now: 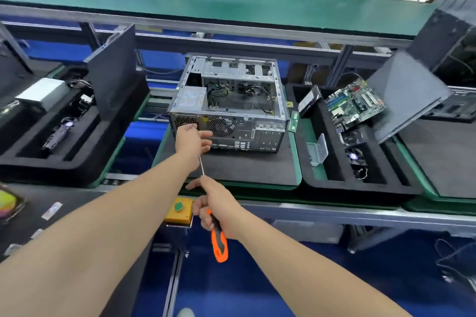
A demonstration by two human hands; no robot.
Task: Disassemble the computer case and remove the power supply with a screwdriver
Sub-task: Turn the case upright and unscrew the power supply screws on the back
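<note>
Nearest me, my right hand (219, 211) grips the screwdriver (219, 242) while my left hand (192, 140) pinches its tip. The computer case (257, 134), at the black pad's (244, 170) far edge, is opened; 1 power supply (190, 98) sits in its near-left corner, not yet out.

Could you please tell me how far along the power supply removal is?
Done: the computer case lies open with its side off, and a motherboard rests on the tray to the right. In hand: the right hand grips the screwdriver, and the left hand meets its shaft at the case's rear. Left: the power supply is still inside.
</note>
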